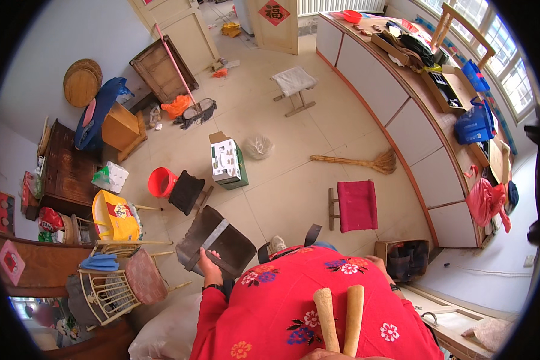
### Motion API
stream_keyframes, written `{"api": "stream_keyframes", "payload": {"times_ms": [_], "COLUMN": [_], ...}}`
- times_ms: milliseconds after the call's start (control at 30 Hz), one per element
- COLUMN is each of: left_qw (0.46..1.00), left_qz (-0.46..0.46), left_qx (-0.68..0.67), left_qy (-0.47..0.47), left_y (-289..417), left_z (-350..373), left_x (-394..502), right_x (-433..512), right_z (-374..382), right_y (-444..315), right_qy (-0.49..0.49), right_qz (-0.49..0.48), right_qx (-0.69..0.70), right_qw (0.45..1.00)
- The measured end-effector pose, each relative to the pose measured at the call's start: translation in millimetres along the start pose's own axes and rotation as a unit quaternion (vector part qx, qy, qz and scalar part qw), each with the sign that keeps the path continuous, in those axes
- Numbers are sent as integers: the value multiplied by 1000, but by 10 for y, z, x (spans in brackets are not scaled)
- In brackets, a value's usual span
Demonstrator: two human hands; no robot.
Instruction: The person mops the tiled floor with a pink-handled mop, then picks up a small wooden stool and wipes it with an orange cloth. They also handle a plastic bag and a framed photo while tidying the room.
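Observation:
My left hand grips the handle of a dark metal dustpan, which hangs at my left side above the tiled floor. My right hand is at my right side, mostly hidden behind the red flowered top; its fingers cannot be made out well. A straw broom lies on the floor ahead to the right. Nearer to me stands a folding stool with a magenta seat. Two pale rod-like ends show in front of my chest, with part of a hand at their base.
A white and green box, a clear plastic bag, a black-seated stool and a red bucket stand ahead. Chairs and a yellow bag are left. A long white cabinet curves along the right, with an open carton near its end.

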State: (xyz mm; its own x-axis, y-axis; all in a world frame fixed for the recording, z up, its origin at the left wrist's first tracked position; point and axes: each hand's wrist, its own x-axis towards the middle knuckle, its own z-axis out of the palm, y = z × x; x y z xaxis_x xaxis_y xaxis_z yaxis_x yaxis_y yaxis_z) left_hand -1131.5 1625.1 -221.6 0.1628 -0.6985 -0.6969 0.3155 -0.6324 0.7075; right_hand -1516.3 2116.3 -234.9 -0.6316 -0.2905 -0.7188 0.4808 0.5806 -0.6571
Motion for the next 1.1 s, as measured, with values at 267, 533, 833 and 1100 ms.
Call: {"api": "stream_keyframes", "payload": {"times_ms": [267,533,833,1100], "left_qw": [1000,991,980,992], "left_qz": [17,63,21,36], "left_qx": [-4,8,0,-33], "left_qy": [26,113,200,121], "left_y": [484,665,903,1246], "left_z": [771,1605,2802,4079], "left_x": [724,928,991,1623], "right_x": [446,2155,3823,4232], "right_z": [645,253,152,899], "right_y": [-1483,-2177,-4335,-5560], "right_qy": [-35,-36,25,-23], "right_qz": [17,1,46,23], "right_qx": [-70,-187,-111,-78], "right_qw": [997,982,992,996]}}
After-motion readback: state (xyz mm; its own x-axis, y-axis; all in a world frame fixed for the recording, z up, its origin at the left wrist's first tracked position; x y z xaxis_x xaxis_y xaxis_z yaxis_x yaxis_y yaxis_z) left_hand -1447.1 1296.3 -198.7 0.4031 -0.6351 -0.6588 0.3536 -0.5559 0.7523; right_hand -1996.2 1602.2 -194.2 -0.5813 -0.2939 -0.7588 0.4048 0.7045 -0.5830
